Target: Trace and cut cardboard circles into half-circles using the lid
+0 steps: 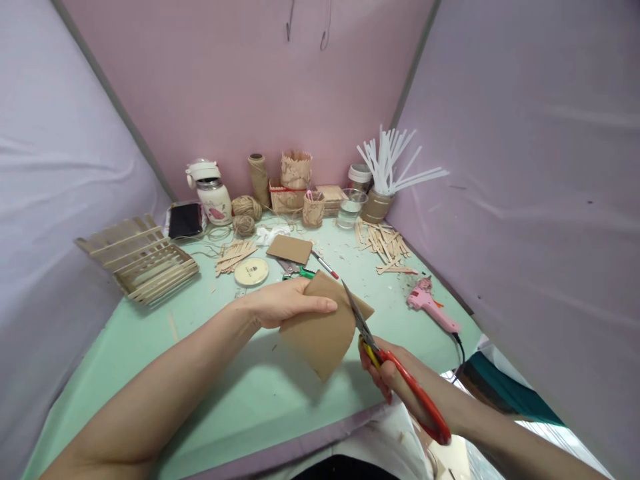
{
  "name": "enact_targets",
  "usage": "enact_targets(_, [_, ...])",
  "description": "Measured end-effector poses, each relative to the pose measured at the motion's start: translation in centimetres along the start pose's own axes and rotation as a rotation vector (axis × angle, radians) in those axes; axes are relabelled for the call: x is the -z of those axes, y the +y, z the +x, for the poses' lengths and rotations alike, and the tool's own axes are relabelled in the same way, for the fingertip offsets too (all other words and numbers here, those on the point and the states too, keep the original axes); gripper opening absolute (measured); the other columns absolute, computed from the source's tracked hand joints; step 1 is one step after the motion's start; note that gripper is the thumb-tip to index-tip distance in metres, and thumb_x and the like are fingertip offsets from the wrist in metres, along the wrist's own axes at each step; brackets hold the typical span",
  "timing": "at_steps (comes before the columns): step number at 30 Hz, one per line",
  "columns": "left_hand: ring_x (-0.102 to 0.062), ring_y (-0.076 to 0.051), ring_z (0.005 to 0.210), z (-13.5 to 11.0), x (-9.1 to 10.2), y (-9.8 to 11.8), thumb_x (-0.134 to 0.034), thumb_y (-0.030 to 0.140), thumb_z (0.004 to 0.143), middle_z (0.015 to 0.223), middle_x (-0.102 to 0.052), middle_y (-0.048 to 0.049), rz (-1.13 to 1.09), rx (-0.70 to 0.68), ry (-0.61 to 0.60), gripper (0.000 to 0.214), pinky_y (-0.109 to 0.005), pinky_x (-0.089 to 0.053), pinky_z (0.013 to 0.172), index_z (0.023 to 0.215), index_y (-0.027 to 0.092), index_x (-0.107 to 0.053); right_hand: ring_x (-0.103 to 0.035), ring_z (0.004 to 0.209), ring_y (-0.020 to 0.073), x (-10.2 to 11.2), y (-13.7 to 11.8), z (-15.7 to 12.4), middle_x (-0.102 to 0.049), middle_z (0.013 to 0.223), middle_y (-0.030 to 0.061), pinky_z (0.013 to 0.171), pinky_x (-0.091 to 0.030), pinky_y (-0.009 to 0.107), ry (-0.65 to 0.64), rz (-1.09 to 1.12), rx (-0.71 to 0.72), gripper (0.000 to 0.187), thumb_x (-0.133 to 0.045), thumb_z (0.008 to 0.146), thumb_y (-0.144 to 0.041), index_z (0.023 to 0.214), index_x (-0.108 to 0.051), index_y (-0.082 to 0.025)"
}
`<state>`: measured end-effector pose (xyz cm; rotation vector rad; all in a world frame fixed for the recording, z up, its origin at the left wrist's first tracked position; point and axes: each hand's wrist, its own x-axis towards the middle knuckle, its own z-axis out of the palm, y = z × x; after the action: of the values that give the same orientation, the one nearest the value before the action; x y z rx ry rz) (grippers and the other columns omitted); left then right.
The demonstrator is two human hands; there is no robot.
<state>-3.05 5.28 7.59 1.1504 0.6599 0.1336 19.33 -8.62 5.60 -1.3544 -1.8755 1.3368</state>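
Note:
My left hand (pixel 290 303) is closed on a piece of brown cardboard (pixel 323 340), its thumb lying across the top face. The cardboard is held above the table, with a curved cut edge on its lower right and a pointed flap toward the right. In my right hand (pixel 383 370) is a pair of scissors (pixel 413 390) with red and yellow handles. Their blades meet the cardboard at its right side, partly along the cut. Behind the cardboard lie green-handled pliers (pixel 300 271), a red-and-white pen (pixel 325 265) and a flat cardboard rectangle (pixel 290 249).
A pink glue gun (pixel 433 305) with a black cord lies at the right. Wooden sticks (pixel 385 243) are heaped behind it, near a clear cup of water (pixel 351 212). A slatted stick basket (pixel 150 267) stands left; a round lid (pixel 251 271) and twine balls (pixel 245 217) lie nearer the middle.

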Motion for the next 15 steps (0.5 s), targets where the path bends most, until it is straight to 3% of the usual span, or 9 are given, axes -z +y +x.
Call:
enact_targets(4, [-0.072, -0.022, 0.083, -0.1, 0.1, 0.1, -0.078, 0.046, 0.073, 0.099, -0.075, -0.0058, 0.009, 0.007, -0.001, 0.039, -0.03, -0.056, 0.072, 0.102, 0.021, -0.071, -0.037, 0.067, 0.015, 0.3, -0.7, -0.1, -0.045, 0.08, 0.0006, 0.059, -0.038, 0.028, -0.018, -0.025, 0.034, 0.063, -0.019, 0.087, -0.08, 0.088, -0.045, -0.022])
enact_targets(15, [-0.071, -0.021, 0.077, -0.1, 0.0, 0.3, -0.081, 0.045, 0.068, 0.094, -0.076, -0.0067, -0.015, 0.011, 0.028, 0.04, -0.031, -0.056, 0.073, 0.097, 0.019, -0.071, -0.038, 0.054, 0.012, -0.1, 0.7, -0.1, -0.039, 0.062, -0.004, 0.048, -0.035, 0.025, -0.005, 0.021, -0.057, 0.064, -0.019, 0.084, -0.083, 0.077, -0.039, -0.023])
